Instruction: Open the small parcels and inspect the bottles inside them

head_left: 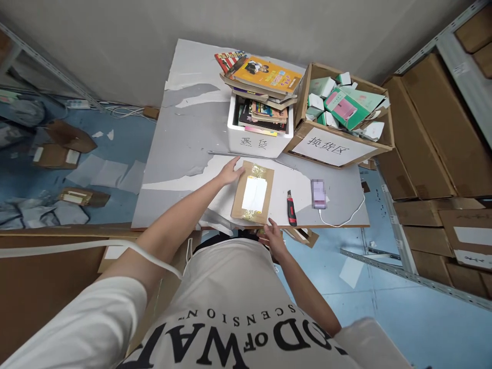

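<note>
A flat brown cardboard parcel (239, 197) lies near the table's front edge, with a white label (254, 193) and shiny tape across both ends. My left hand (230, 171) is at its far left corner, fingers apart and touching or almost touching the edge. Beside the near right corner, just off the table edge, is my right hand (274, 240) with its fingers spread; whether it touches the parcel I cannot tell. A red and black box cutter (291, 209) rests to the parcel's right. Further right lies a phone (318, 193) with a white cable attached.
Behind the parcel stand a white bin (258, 143) heaped with books and a cardboard box (338, 148) of green and white packages, both bearing handwritten signs. Shelves of cartons (426, 128) rise at right. Boxes and papers litter the floor at left. A white cable (126, 245) crosses my left arm.
</note>
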{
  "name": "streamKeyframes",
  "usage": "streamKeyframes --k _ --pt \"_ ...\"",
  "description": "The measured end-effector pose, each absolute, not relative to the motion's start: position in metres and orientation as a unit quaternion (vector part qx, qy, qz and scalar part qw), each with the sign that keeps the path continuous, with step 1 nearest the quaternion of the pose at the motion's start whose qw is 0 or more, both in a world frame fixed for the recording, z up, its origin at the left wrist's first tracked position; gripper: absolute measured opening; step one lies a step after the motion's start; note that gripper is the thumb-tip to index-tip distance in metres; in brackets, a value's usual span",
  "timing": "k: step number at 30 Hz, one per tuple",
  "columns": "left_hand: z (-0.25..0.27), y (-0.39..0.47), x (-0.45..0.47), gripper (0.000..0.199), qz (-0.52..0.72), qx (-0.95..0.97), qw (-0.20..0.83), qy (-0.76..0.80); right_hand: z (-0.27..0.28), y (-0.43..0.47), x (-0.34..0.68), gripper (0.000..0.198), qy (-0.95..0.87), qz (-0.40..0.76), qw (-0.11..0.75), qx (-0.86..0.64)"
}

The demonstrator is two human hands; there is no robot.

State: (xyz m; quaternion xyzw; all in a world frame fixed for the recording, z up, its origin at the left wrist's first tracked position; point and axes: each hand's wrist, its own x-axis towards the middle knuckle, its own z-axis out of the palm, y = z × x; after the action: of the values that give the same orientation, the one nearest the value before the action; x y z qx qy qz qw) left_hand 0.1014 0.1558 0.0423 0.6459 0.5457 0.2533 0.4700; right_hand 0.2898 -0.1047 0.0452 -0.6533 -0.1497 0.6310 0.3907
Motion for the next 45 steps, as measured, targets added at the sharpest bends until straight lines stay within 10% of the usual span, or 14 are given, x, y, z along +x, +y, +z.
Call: streamKeyframes --k 11,32,40,45 --pt "0.030 0.167 0.105 0.029 0.281 0.601 0.502 0.555 0.034 -0.090 0.270 0.061 -0.163 0.582 0.496 -0.623" --pt "0.025 0.003 0.035 0.044 0.360 0.449 0.484 0.659 0.010 0.060 0.343 0.054 -0.377 0.570 0.442 -0.581" --pt "0.047 0.016 0.038 0.070 0.290 0.647 0.283 0.645 -0.013 0.007 0.391 0.064 -0.452 0.250 0.102 -0.850" --pt "0.067 0.042 0.055 0.080 0.142 0.809 0.208 0.532 -0.022 -0.024 0.411 0.070 -0.390 0.263 -0.035 -0.882"
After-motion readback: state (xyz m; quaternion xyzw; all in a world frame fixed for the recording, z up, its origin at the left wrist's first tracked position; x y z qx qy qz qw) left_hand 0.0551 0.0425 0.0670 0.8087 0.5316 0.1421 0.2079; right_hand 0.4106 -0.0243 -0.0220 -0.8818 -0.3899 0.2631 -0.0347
